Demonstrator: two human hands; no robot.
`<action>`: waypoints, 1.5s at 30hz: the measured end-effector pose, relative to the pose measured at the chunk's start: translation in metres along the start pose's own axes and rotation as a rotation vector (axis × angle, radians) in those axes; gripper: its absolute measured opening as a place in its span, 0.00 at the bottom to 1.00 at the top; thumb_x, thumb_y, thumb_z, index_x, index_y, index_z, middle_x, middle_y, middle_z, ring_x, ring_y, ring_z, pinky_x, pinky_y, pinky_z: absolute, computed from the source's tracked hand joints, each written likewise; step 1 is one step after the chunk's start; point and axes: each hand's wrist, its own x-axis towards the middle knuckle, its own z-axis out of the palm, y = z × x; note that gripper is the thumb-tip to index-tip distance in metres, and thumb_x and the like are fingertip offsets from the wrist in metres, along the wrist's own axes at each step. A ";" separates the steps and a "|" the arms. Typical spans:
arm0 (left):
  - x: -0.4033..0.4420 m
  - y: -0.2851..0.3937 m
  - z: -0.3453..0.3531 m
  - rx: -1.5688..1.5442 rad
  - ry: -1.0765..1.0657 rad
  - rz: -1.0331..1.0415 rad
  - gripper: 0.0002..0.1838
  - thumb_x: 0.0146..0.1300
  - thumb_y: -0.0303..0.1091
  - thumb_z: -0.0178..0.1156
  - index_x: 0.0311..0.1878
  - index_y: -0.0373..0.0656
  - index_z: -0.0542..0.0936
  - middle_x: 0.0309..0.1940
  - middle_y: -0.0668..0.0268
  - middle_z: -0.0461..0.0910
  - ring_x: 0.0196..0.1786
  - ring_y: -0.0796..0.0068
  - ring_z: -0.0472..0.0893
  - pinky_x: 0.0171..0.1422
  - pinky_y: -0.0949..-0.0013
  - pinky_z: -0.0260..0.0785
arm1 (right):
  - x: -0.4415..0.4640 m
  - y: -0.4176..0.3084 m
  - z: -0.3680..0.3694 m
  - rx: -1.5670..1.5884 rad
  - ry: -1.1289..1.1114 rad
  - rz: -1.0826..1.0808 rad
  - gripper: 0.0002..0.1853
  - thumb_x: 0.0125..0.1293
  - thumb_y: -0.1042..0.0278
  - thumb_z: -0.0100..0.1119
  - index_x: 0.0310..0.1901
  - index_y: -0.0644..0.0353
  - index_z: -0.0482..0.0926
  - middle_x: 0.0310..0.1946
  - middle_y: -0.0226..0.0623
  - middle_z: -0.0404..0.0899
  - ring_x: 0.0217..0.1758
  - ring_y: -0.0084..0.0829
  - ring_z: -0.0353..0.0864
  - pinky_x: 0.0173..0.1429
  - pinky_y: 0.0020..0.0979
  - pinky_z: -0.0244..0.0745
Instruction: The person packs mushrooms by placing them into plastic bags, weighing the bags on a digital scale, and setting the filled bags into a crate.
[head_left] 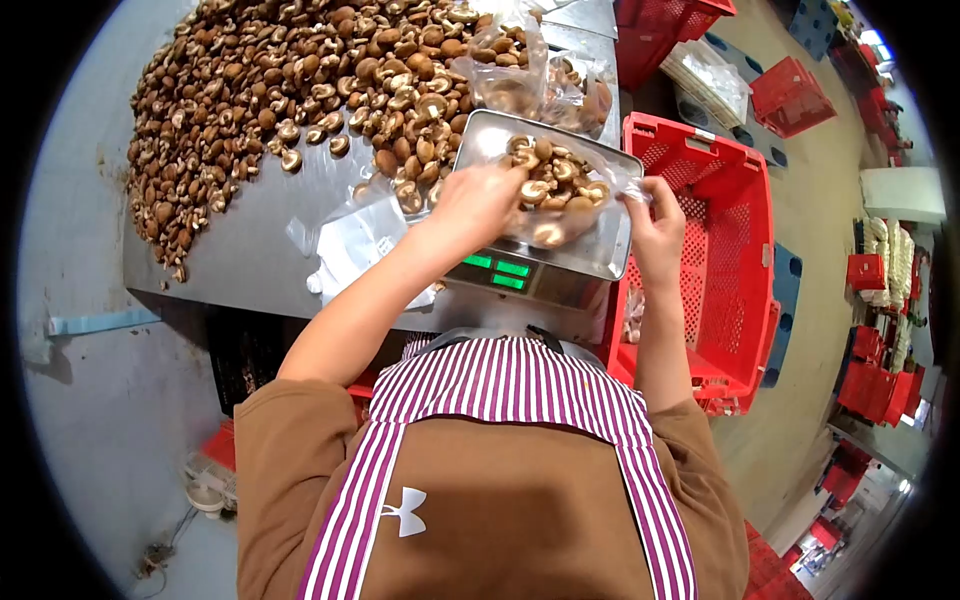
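A clear plastic bag of shiitake mushrooms [560, 182] lies on the metal pan [609, 258] of a weighing scale. My left hand [480, 203] is closed at the bag's left side, its fingertips partly hidden against the plastic and mushrooms. On the other side, my right hand [656, 228] pinches the gathered end of the bag between thumb and fingers. Green digits glow on the scale's display [497, 270], just below the pan. Close to my left forearm lies a stack of white plastic bags [360, 240].
A large heap of loose shiitake mushrooms [250, 110] covers the back of the steel table [240, 255]. Other filled bags [578, 95] sit behind the scale. To the right stands a red perforated crate [735, 270] with something bagged inside. Further red crates [790, 98] are on the floor.
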 end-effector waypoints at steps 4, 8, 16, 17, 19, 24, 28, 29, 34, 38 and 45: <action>-0.025 -0.011 0.004 0.098 -0.151 -0.081 0.13 0.60 0.38 0.65 0.41 0.41 0.78 0.28 0.53 0.81 0.36 0.48 0.82 0.42 0.50 0.74 | -0.018 0.005 -0.013 0.297 -0.057 0.138 0.03 0.70 0.76 0.57 0.41 0.65 0.77 0.34 0.32 0.82 0.38 0.21 0.80 0.45 0.25 0.74; -0.013 0.006 0.006 0.015 -0.049 -0.076 0.16 0.57 0.35 0.68 0.47 0.42 0.77 0.38 0.53 0.82 0.41 0.51 0.83 0.44 0.52 0.76 | -0.024 0.006 -0.004 0.313 -0.053 0.146 0.04 0.70 0.75 0.57 0.43 0.66 0.77 0.34 0.32 0.82 0.39 0.21 0.80 0.46 0.25 0.75; 0.014 0.010 0.045 0.044 -0.095 0.067 0.27 0.51 0.28 0.70 0.58 0.48 0.77 0.55 0.57 0.74 0.57 0.51 0.75 0.56 0.53 0.75 | -0.015 -0.004 0.008 0.280 -0.016 0.081 0.04 0.71 0.75 0.57 0.42 0.66 0.78 0.35 0.31 0.82 0.39 0.20 0.80 0.45 0.24 0.74; 0.014 0.010 0.049 0.057 -0.074 0.112 0.26 0.50 0.28 0.70 0.56 0.48 0.79 0.54 0.56 0.74 0.56 0.51 0.75 0.56 0.53 0.74 | -0.016 0.001 0.008 0.268 -0.023 0.081 0.04 0.70 0.75 0.57 0.42 0.66 0.78 0.35 0.31 0.82 0.38 0.20 0.79 0.44 0.24 0.74; 0.015 0.004 0.060 0.071 -0.055 0.156 0.25 0.50 0.28 0.70 0.55 0.49 0.80 0.54 0.56 0.74 0.56 0.52 0.76 0.57 0.53 0.73 | -0.017 0.010 0.007 0.259 -0.032 0.083 0.04 0.70 0.75 0.57 0.42 0.66 0.78 0.35 0.31 0.82 0.38 0.20 0.79 0.44 0.24 0.74; 0.016 -0.007 0.067 -0.168 0.091 0.123 0.16 0.53 0.29 0.69 0.47 0.46 0.83 0.47 0.57 0.76 0.53 0.52 0.76 0.58 0.53 0.70 | -0.022 0.017 0.001 0.232 -0.038 0.117 0.04 0.70 0.75 0.56 0.42 0.66 0.78 0.35 0.31 0.81 0.39 0.20 0.79 0.45 0.24 0.73; 0.008 0.000 0.028 -0.462 0.033 -0.206 0.20 0.55 0.30 0.70 0.53 0.44 0.83 0.50 0.56 0.80 0.51 0.56 0.80 0.56 0.62 0.73 | -0.021 0.016 -0.004 0.221 -0.043 0.112 0.05 0.71 0.74 0.56 0.43 0.66 0.78 0.35 0.31 0.81 0.40 0.20 0.79 0.46 0.24 0.73; 0.007 -0.014 0.037 -0.534 0.117 -0.128 0.22 0.56 0.30 0.71 0.55 0.41 0.82 0.48 0.59 0.81 0.49 0.65 0.82 0.53 0.69 0.74 | -0.020 0.016 -0.004 0.228 -0.050 0.110 0.05 0.71 0.74 0.57 0.43 0.66 0.78 0.36 0.31 0.81 0.40 0.20 0.79 0.47 0.24 0.73; -0.002 -0.017 -0.020 -1.014 0.353 -0.268 0.17 0.58 0.27 0.70 0.52 0.46 0.84 0.46 0.71 0.82 0.40 0.83 0.79 0.47 0.76 0.75 | -0.015 0.016 -0.005 0.196 -0.084 0.109 0.10 0.70 0.71 0.61 0.47 0.68 0.77 0.40 0.34 0.82 0.45 0.22 0.80 0.51 0.26 0.74; -0.001 -0.055 -0.073 -0.957 0.641 -0.386 0.32 0.65 0.40 0.68 0.69 0.39 0.69 0.57 0.54 0.80 0.44 0.71 0.86 0.48 0.69 0.80 | -0.012 0.015 -0.007 0.194 -0.042 0.070 0.23 0.68 0.64 0.66 0.58 0.69 0.74 0.52 0.43 0.80 0.57 0.31 0.77 0.63 0.32 0.70; -0.036 -0.054 -0.067 -0.740 0.482 -0.438 0.51 0.56 0.60 0.71 0.73 0.36 0.61 0.66 0.47 0.68 0.63 0.58 0.74 0.69 0.58 0.67 | -0.011 -0.005 -0.008 -0.090 -0.025 -0.047 0.27 0.61 0.58 0.71 0.56 0.67 0.77 0.51 0.45 0.80 0.57 0.38 0.79 0.63 0.38 0.71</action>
